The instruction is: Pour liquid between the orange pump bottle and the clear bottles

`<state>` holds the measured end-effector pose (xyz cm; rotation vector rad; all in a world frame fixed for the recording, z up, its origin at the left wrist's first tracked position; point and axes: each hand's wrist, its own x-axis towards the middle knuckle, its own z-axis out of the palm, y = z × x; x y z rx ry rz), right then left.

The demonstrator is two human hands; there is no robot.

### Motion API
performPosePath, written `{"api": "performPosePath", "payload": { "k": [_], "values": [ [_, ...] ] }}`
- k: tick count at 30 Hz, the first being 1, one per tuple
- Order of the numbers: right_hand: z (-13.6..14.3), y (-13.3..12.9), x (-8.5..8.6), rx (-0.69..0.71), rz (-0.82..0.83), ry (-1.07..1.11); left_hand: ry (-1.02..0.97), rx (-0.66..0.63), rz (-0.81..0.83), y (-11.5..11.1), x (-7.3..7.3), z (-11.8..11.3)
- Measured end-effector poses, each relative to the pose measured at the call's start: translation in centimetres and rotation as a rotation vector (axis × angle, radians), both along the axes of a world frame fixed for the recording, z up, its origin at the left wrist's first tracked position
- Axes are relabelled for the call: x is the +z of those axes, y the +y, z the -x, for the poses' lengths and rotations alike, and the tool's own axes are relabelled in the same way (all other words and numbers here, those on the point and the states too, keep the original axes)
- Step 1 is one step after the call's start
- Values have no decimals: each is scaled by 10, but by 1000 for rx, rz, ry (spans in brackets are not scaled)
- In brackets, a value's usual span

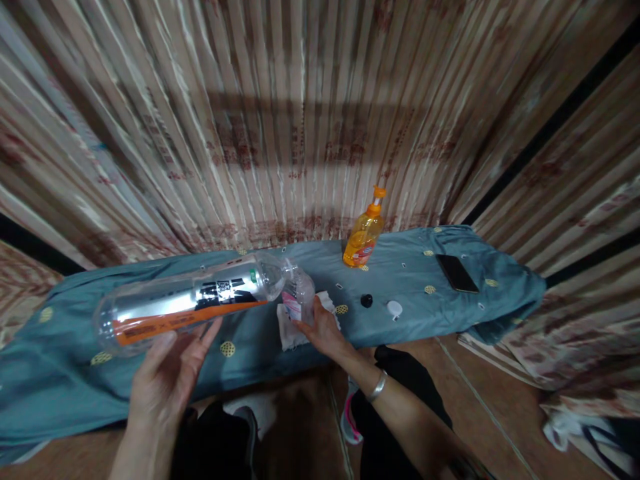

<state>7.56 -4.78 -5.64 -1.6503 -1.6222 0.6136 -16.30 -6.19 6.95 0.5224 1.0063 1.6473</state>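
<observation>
My left hand (167, 373) supports a large clear plastic bottle (185, 303) from below. The bottle lies nearly level, its silver, black and orange label facing me and its neck pointing right. My right hand (325, 330), with a metal bangle at the wrist, grips a small clear plastic bottle (301, 290) with a pink label. The mouths of the two bottles meet, though I cannot tell whether they touch. Under the small bottle lies a white cloth (287, 335). To the right of my right hand are a black cap (367, 301) and a white cap (395, 308).
An orange pump bottle (362, 240), partly filled, stands at the back of the bench with its green patterned cover (260, 340). A dark phone (457, 273) lies to the right. Pleated curtains (300, 133) hang close behind and at both sides.
</observation>
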Motion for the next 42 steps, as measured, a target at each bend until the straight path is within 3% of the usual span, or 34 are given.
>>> {"api": "performPosePath", "payload": {
  "k": [42],
  "values": [
    [0,-1,3,-6,63,-28,-6,-19,-25,0,1,-1]
  ]
}}
